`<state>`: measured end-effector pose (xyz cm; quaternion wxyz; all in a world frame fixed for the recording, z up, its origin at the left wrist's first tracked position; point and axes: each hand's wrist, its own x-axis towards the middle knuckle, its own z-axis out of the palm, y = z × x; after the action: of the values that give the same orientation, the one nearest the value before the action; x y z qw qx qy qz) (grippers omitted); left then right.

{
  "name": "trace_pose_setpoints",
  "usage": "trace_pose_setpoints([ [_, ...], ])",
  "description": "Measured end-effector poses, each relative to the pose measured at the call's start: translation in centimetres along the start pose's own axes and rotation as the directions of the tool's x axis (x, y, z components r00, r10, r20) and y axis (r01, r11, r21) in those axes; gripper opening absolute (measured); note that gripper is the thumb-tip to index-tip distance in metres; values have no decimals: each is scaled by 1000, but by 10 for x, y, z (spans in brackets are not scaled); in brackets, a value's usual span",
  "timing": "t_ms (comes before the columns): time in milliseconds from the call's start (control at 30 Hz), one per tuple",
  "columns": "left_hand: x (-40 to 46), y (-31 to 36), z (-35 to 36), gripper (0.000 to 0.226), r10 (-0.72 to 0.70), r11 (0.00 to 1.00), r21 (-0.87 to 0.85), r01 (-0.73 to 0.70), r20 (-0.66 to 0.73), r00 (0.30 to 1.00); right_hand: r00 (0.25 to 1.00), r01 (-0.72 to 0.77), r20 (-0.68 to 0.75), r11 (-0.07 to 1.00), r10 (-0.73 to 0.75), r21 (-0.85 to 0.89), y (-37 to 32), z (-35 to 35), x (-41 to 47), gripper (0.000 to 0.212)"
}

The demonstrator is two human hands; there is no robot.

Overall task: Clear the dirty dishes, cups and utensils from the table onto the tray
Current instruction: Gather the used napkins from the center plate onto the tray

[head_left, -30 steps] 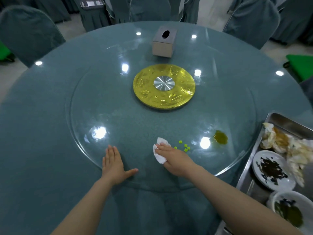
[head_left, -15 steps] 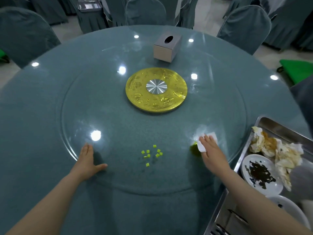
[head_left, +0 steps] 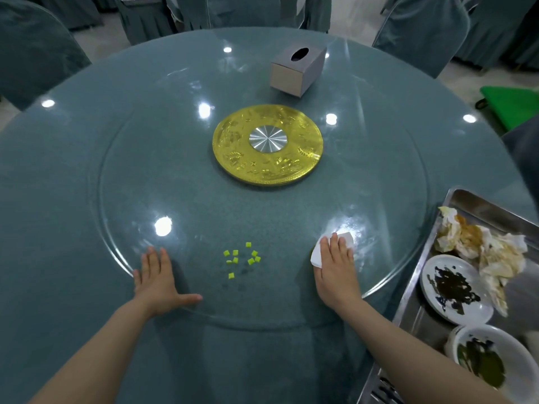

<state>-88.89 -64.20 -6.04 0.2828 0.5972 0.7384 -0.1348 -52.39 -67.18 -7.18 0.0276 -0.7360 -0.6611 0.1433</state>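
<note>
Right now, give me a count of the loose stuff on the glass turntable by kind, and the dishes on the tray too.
Small yellow-green food cubes: 8
White paper napkin under the right hand: 1
Grey cardboard tissue box: 1
White round dishes with dark leftovers on the steel tray: 2 (plate, bowl)
Total: 12

There is one view only, from a wide-angle camera on the person's head, standing at the six o'clock edge of the round grey-green glass-covered tabletop (head_left: 73, 176). It looks forward and steeply down toward twelve o'clock, near enough that both forearms fill the bottom edge, while the cloth-covered chairs (head_left: 423, 27) bend along the top.
</note>
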Motion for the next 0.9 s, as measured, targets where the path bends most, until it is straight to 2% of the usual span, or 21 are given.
trace_pose_setpoints([
  [300,10,-12,-11,152,18,999,33,-21,88,996,997,-75,-14,997,75,24,-28,13,-1,64],
  [533,15,-18,-19,152,29,999,43,-33,101,994,997,-71,-9,997,72,22,-40,17,-1,64],
  [600,16,-19,-20,152,31,999,39,-35,106,994,1000,-28,2,999,28,23,-47,18,-2,64],
  [800,10,-16,-16,152,34,999,18,-36,108,994,948,293,99,951,-303,103,-117,34,-12,64],
  [900,4,-9,-10,152,33,999,-11,-32,103,994,947,296,100,950,-305,94,-142,41,-12,62],
])
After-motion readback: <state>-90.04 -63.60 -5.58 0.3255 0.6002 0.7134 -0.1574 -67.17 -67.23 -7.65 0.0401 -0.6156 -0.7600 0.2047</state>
